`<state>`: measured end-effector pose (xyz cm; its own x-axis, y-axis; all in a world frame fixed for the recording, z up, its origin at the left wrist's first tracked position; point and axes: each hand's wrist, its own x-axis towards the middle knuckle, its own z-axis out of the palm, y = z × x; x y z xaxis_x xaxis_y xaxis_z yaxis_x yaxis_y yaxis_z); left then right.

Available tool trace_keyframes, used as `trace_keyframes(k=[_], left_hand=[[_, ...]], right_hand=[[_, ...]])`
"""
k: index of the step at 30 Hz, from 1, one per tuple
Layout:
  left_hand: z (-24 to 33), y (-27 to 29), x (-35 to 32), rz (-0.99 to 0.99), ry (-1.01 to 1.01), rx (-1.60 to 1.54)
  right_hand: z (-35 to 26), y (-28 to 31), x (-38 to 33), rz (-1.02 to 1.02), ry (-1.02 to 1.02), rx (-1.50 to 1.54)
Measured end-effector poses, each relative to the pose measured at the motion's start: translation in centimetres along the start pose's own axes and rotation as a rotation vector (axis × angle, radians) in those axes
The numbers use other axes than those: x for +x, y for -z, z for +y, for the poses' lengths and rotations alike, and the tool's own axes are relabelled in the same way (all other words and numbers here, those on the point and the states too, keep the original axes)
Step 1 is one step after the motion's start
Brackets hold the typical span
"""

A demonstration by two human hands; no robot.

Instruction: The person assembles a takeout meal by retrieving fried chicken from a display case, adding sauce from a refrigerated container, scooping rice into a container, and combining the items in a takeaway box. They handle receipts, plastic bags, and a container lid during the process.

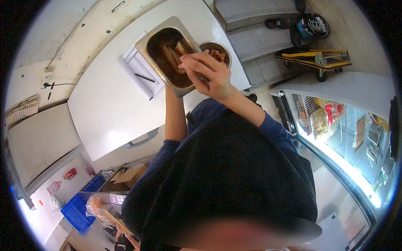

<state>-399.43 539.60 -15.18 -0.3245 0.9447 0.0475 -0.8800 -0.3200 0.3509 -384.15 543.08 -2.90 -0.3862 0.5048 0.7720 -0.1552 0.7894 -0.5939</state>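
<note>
Metal pan (182, 90); right hand (212, 78) above, left hand probably beneath.

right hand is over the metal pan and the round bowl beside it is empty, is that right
Not quite: the round bowl isn't empty; the head view shows brown food pieces in it. The right hand is over the metal pan, with the bowl beside it.
</note>
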Motion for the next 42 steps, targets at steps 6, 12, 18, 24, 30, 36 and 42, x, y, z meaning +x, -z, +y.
trace_keyframes(k=[6, 12, 18, 24, 30, 36, 42], left_hand=[[1.3, -4.6, -0.5, -0.145, -0.079, -0.024], [0.7, -4.6, -0.9, -0.179, -0.042, 0.104], [2.3, -4.1, 0.1, -0.383, -0.094, 0.172], [2.8, -5.9, -0.3, -0.124, -0.009, 0.296], [3.8, -5.0, 3.2, -0.035, -0.042, 0.378], [3.1, -5.0, 4.2, -0.022, -0.064, 0.383], [2.6, -5.5, 5.0, -0.001, -0.067, 0.400]], right_hand=[[-1.1, 3.6, 0.6, -0.368, -0.029, 0.184], [-1.0, 3.6, 1.9, -0.425, 0.025, 0.123], [-1.4, 5.7, 1.0, -0.621, 0.138, 0.134], [-1.4, 6.5, 1.8, -0.561, 0.293, 0.017], [-1.8, 8.7, 1.7, -0.439, 0.299, -0.048], [-2.6, 10.6, 1.5, -0.533, 0.397, 0.004], [-2.0, 13.0, 1.4, -0.567, 0.207, -0.039]])
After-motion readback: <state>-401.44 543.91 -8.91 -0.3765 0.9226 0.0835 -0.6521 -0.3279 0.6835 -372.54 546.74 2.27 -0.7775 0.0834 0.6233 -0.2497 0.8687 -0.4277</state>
